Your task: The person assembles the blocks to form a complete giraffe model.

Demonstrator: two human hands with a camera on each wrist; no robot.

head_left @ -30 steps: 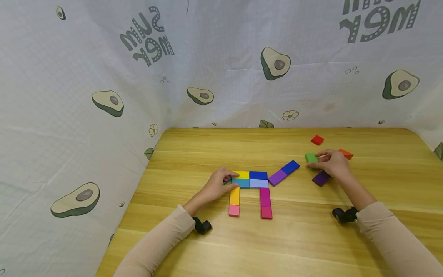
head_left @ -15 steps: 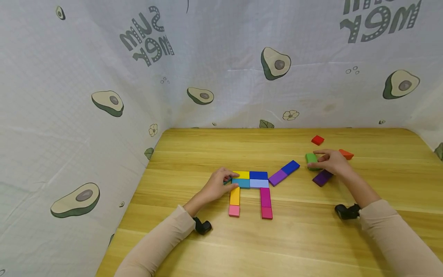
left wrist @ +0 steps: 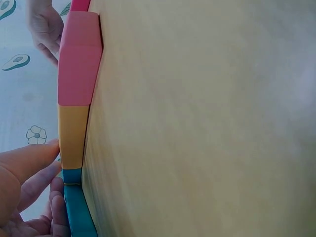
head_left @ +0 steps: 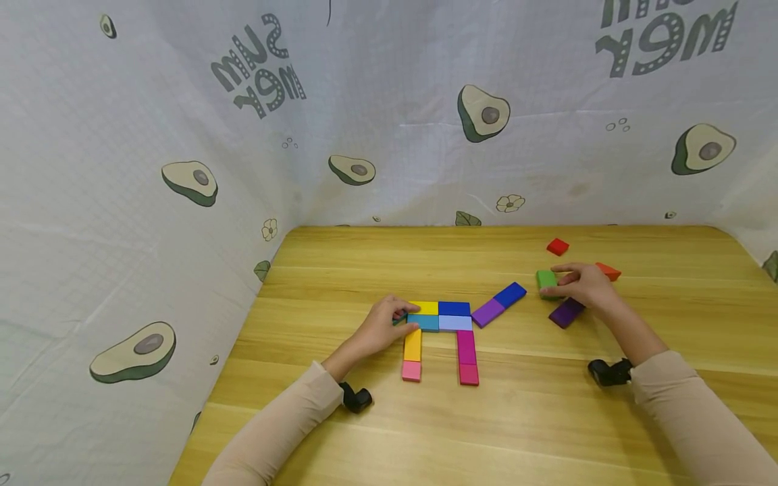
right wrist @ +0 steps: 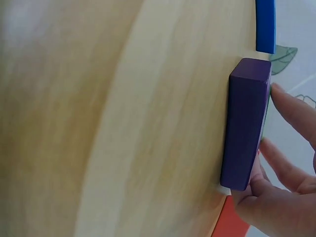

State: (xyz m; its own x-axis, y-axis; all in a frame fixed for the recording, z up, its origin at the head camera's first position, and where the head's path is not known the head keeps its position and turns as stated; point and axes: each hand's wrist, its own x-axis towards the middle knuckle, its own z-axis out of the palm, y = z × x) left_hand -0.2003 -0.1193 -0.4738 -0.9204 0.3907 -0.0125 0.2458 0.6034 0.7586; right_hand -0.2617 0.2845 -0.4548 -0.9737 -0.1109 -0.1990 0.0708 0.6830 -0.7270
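Note:
My left hand is at the left end of a flat figure of coloured blocks. Its thumb and fingers straddle a dark teal block, mostly hidden under them, and the fingertips reach the yellow block and the blue-green block. To the right, my right hand holds a green block between thumb and fingers, at the table surface. Just in front of that hand lies a dark purple block; in the right wrist view it covers most of the green one.
A violet block and a blue block slant up from the figure's right side. Two columns end in a pink block and a crimson block. A red block and an orange block lie at the far right.
My right wrist and sleeve have shifted slightly right and its index finger has lifted a little; the green block stays in place. My left hand and the figure look unchanged.

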